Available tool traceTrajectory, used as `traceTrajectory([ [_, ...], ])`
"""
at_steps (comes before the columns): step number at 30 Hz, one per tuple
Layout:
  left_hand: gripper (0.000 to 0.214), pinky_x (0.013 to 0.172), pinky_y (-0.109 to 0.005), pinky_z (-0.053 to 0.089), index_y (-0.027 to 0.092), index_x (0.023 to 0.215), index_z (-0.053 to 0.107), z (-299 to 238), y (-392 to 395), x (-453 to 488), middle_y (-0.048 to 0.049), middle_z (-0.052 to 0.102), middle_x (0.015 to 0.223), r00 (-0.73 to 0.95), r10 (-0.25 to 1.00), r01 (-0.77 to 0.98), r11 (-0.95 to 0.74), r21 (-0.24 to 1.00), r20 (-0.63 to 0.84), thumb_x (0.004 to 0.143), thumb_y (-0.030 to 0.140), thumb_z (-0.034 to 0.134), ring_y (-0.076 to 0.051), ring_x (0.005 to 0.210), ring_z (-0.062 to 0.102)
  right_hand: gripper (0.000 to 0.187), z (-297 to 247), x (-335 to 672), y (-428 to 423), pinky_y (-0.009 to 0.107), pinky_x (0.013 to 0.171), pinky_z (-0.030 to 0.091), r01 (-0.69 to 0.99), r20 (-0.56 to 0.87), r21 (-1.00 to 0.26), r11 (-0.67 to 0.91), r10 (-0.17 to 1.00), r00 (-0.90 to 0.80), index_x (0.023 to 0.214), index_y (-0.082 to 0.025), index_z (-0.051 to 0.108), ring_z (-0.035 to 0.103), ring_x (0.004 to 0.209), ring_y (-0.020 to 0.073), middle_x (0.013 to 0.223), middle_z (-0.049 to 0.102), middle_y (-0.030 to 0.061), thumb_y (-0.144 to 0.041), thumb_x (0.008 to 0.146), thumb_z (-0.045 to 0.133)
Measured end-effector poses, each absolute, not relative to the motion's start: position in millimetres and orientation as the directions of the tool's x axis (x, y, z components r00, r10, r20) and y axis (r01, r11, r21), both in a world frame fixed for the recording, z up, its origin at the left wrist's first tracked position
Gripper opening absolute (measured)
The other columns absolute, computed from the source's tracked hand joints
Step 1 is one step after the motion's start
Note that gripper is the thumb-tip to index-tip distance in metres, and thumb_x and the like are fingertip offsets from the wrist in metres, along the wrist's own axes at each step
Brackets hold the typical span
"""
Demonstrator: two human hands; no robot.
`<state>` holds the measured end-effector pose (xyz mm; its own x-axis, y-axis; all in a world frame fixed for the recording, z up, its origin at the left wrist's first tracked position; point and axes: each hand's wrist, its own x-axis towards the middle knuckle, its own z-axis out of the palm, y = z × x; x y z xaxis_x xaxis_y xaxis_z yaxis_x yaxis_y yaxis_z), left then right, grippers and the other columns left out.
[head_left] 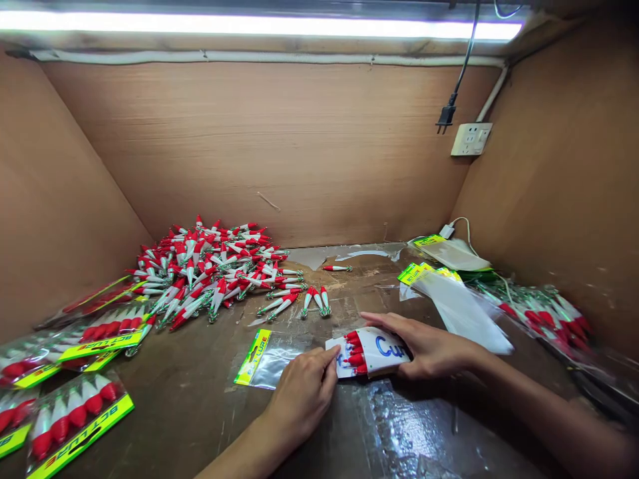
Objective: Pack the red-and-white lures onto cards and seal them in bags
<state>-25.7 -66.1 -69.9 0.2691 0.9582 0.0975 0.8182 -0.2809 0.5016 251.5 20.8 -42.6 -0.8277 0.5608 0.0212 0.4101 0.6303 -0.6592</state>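
White holder: it lies in front of me over the counter (200, 436), a white piece (383, 349) with blue handwriting on top.
Lures inside it: the red ends (356, 352) of several lures show side by side at the holder's left mouth.
My right hand (426, 349): wrapped around the holder's right end, the fingers spread just wide enough to grip it, the index lying along the far edge.
My left hand (304, 382): at the holder's left edge, fingers curled in, thumb and forefinger brought together on the white flap there.
Clear bag (272, 362): flat, just left of the holder, its yellow-green header pointing away from it, partly behind my left hand.
Loose lures: three (314, 303) stand out in a row beyond the holder to the left; a single one (337, 268) lies farther behind it.
Big pile (204, 266): red-and-white lures heaped well to the holder's left and behind.
Filled packs (77, 422): at the far left of the holder, lures under plastic with BCT LURE headers.
Stacked bags (464, 309): right of the holder and behind, fanned out.
More lures (549, 316): beyond those bags, farthest right of the holder.
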Motion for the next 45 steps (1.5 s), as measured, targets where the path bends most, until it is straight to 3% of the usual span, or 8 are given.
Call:
traceTrajectory([
  [7,0.041,0.09,-0.034,0.047,0.024,0.133,0.063,-68,-65,-30,-0.0099,0.072,0.115,0.228,0.959,0.76,-0.284,0.584,0.17,0.097,0.023,0.042,-0.026,0.101,0.067,0.101,-51,231,3,0.046,0.108,0.038,0.447,0.068,-0.621,0.644,0.613,-0.787,0.157,-0.027,0.021,0.048,0.128,0.0322,0.146,0.046,0.0114,-0.022,0.069,0.07],
  [10,0.041,0.078,-0.031,0.049,0.024,0.131,0.061,-64,-61,-36,-0.0068,0.075,0.097,0.171,0.972,0.711,-0.235,0.663,0.162,0.093,0.022,0.048,-0.023,0.085,0.07,0.1,-51,225,-4,0.045,0.104,0.042,0.479,0.073,-0.599,0.642,0.639,-0.766,0.157,-0.028,0.022,0.052,0.122,0.0316,0.14,0.051,0.0119,-0.02,0.069,0.068],
  [13,0.04,0.061,-0.027,0.047,0.02,0.128,0.058,-61,-53,-46,-0.0005,0.07,0.07,0.145,0.988,0.586,-0.121,0.801,0.043,0.09,0.024,0.049,-0.02,0.062,0.067,0.099,-51,224,-5,0.045,0.103,0.043,0.497,0.069,-0.598,0.629,0.658,-0.749,0.156,-0.029,0.023,0.053,0.12,0.0316,0.139,0.051,0.0117,-0.02,0.069,0.069],
  [18,0.045,0.051,-0.022,0.045,0.016,0.129,0.049,-67,-40,-62,0.0008,0.068,0.068,0.142,0.984,0.367,0.05,0.929,-0.109,0.085,0.025,0.052,-0.016,0.055,0.065,0.1,-53,231,-1,0.047,0.107,0.04,0.501,0.067,-0.614,0.61,0.673,-0.737,0.156,-0.031,0.021,0.05,0.127,0.0326,0.145,0.047,0.0096,-0.021,0.069,0.069],
  [24,0.045,0.047,-0.019,0.043,0.016,0.128,0.048,-69,-36,-67,0.0035,0.064,0.065,0.133,0.981,0.333,0.087,0.939,-0.138,0.084,0.025,0.054,-0.012,0.05,0.059,0.099,-50,238,6,0.049,0.11,0.037,0.475,0.119,-0.597,0.646,0.657,-0.744,0.157,-0.028,0.021,0.046,0.131,0.0345,0.149,0.043,0.0114,-0.023,0.07,0.068],
  [36,0.043,0.047,-0.02,0.037,0.017,0.131,0.051,-73,-39,-64,0.0048,0.059,0.062,0.172,0.984,0.446,-0.035,0.894,-0.047,0.089,0.028,0.05,-0.013,0.051,0.056,0.099,-44,225,-10,0.046,0.11,0.037,0.486,0.121,-0.564,0.667,0.649,-0.751,0.156,-0.029,0.024,0.046,0.131,0.0313,0.149,0.044,0.0088,-0.014,0.067,0.063],
  [41,0.051,0.051,-0.022,0.041,0.015,0.136,0.048,-73,-38,-67,0.0024,0.065,0.065,0.169,0.982,0.417,0.011,0.909,-0.089,0.086,0.027,0.052,-0.015,0.054,0.059,0.098,-44,227,-8,0.049,0.109,0.038,0.506,0.14,-0.537,0.675,0.662,-0.736,0.156,-0.029,0.025,0.046,0.129,0.0328,0.147,0.046,0.0094,-0.015,0.067,0.063],
  [45,0.052,0.057,-0.026,0.046,0.014,0.135,0.053,-68,-40,-67,-0.002,0.071,0.074,0.137,0.986,0.488,0.016,0.872,-0.095,0.087,0.033,0.056,-0.019,0.062,0.065,0.097,-41,231,-3,0.047,0.105,0.041,0.496,0.166,-0.538,0.682,0.663,-0.73,0.155,-0.027,0.025,0.05,0.123,0.0323,0.142,0.05,0.0106,-0.015,0.067,0.063],
])
